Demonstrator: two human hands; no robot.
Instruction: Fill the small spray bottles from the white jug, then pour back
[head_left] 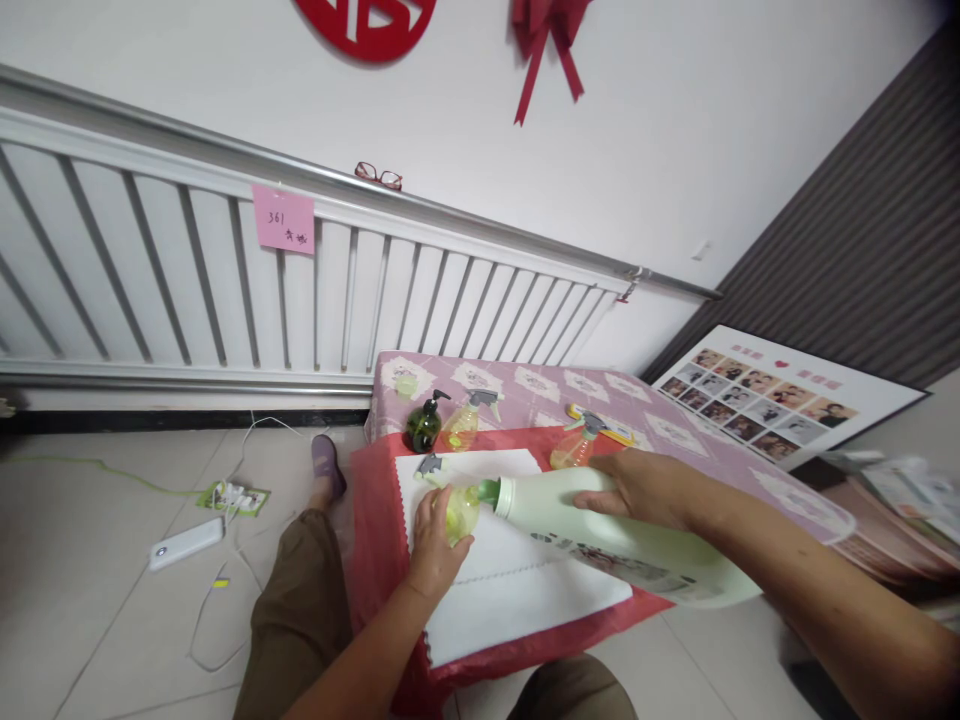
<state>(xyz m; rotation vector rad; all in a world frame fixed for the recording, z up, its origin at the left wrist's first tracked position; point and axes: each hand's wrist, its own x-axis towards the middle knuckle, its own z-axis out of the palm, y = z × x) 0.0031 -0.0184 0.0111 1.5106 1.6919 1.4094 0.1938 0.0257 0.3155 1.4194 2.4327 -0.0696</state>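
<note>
My left hand [437, 541] is closed around a small yellow-tinted clear spray bottle [462, 515] with its top off. My right hand [646, 487] grips a large pale green detergent bottle [637, 550], tipped on its side. The green spout of the big bottle meets the mouth of the small one; whether liquid is flowing I cannot tell. A loose grey and white spray head [430, 467] lies on the white mat [517, 590] just beyond my left hand. Behind stand a dark green pump bottle [424, 426], a yellowish spray bottle [461, 428] and an orange spray bottle [573, 446].
A red sheet [375, 520] lies under the mat, over a purple patterned tablecloth [525, 380]. A yellow-edged item [619, 432] rests behind the orange bottle. Along the wall runs a radiator [330, 290]. A power strip [232, 497] with cords and a white power bank [186, 543] are on the floor.
</note>
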